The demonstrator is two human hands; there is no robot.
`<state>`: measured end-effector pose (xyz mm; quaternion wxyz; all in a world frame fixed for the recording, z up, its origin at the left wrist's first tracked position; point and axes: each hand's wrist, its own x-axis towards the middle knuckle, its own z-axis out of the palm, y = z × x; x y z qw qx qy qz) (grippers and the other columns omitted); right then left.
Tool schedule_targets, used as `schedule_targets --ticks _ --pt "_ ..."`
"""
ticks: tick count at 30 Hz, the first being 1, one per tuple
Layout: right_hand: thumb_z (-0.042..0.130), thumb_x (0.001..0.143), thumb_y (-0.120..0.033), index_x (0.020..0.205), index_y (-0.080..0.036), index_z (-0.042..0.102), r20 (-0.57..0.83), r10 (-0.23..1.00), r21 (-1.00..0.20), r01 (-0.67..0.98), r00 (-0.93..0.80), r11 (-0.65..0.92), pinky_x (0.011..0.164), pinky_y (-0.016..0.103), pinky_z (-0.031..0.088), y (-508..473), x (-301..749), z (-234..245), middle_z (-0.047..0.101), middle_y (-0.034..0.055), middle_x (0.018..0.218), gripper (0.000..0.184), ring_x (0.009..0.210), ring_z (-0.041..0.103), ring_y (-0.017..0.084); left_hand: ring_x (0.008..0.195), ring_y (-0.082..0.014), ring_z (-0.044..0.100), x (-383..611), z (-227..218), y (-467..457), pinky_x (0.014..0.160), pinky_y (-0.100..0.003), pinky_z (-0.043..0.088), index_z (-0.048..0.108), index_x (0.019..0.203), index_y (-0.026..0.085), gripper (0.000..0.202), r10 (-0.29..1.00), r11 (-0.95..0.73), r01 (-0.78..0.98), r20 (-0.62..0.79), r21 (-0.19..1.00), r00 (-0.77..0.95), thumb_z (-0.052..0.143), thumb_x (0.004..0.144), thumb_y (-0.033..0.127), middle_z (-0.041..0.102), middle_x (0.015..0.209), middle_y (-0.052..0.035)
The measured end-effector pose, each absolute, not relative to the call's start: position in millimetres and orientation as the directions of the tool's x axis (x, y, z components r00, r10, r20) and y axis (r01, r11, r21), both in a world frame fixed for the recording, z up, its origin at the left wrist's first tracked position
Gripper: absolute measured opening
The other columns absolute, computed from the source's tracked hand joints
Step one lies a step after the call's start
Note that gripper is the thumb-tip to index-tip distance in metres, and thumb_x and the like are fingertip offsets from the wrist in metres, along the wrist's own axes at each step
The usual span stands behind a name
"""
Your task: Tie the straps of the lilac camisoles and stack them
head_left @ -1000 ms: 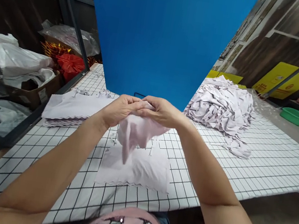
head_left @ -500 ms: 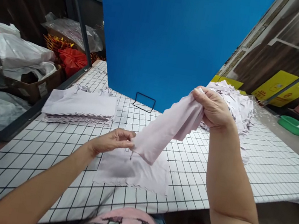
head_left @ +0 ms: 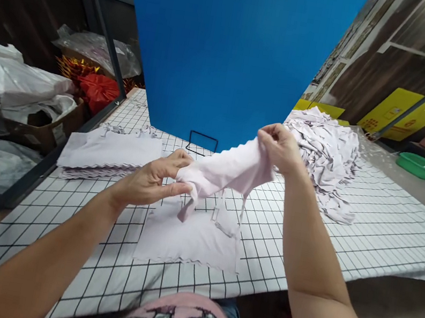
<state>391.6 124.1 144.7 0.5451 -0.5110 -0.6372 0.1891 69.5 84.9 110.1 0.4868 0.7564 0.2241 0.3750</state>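
Both my hands hold one pale lilac cloth piece (head_left: 227, 169) stretched in the air above the gridded table (head_left: 303, 250). My left hand (head_left: 151, 181) pinches its lower left end. Its upper right end is pinched by my right hand (head_left: 279, 147). Thin straps dangle from the piece. Directly below it, a flat lilac cloth (head_left: 191, 239) with a scalloped front edge lies near the table's front edge.
A neat stack of folded lilac pieces (head_left: 109, 155) sits at the left. A loose heap of the same cloth (head_left: 326, 151) lies at the back right. A blue backdrop (head_left: 231, 48) and a small wire stand (head_left: 202, 143) are behind. Plastic bags (head_left: 17, 83) crowd the left shelf; a green tray (head_left: 423, 167) is far right.
My hands went from bunched together to apart, stretching the cloth. Since half a second ago my left hand rose and my right hand came lower and closer in.
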Motion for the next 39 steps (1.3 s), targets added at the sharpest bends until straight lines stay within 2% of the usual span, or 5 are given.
schedule_targets --ticks 7,16,23,29,39 --pt "0.053 0.094 -0.051 0.076 -0.021 0.061 0.284 0.94 -0.958 -0.003 -0.189 0.288 0.063 0.029 0.044 62 356 96 0.056 0.0008 0.071 0.035 0.064 0.05 0.013 0.064 -0.0159 0.062 107 113 113 0.06 -0.026 0.049 0.074 0.077 0.017 0.022 0.862 -0.12 -0.341 0.268 0.933 0.43 0.074 0.08 0.039 0.068 0.069 -0.0027" --pt "0.06 0.091 -0.048 0.1 -0.021 0.069 0.06 0.931 -0.976 -0.217 -0.361 -0.021 0.08 0.031 0.051 38 316 33 0.069 0.0072 0.099 0.03 0.092 0.065 0.017 0.083 -0.0194 0.069 127 112 110 0.07 -0.025 0.054 0.069 0.087 0.016 0.024 0.916 0.055 -0.46 0.139 0.886 0.377 0.077 0.077 0.036 0.073 0.082 -0.0031" --pt "0.05 0.092 -0.06 0.124 -0.027 0.058 0.222 0.954 -0.748 -0.663 -0.2 0.035 0.077 0.03 0.054 65 278 55 0.066 0.006 0.117 0.047 0.098 0.063 0.019 0.077 -0.0195 0.067 130 107 105 0.062 -0.025 0.052 0.069 0.1 0.016 0.037 0.87 0.042 -0.225 0.075 0.974 0.487 0.071 0.081 0.048 0.073 0.088 -0.0063" --pt "0.061 0.087 -0.051 0.118 -0.021 0.062 0.194 0.964 -0.647 -0.763 -0.184 -0.016 0.075 0.029 0.053 67 284 51 0.072 0.0047 0.097 0.043 0.084 0.065 0.019 0.104 -0.0223 0.061 113 116 112 0.081 -0.026 0.05 0.074 0.101 0.02 0.034 0.855 -0.336 0.147 0.236 0.93 0.462 0.066 0.085 0.049 0.067 0.116 -0.0071" --pt "0.077 0.077 -0.033 0.085 -0.019 0.059 0.133 0.98 -0.623 -0.781 -0.148 -0.033 0.069 0.023 0.05 68 304 49 0.066 -0.0014 0.083 0.024 0.074 0.06 0.012 0.062 -0.0126 0.056 108 124 121 0.054 -0.021 0.043 0.073 0.075 0.015 0.032 0.824 -0.15 0.164 0.032 0.975 0.565 0.075 0.077 0.047 0.067 0.069 -0.0026"
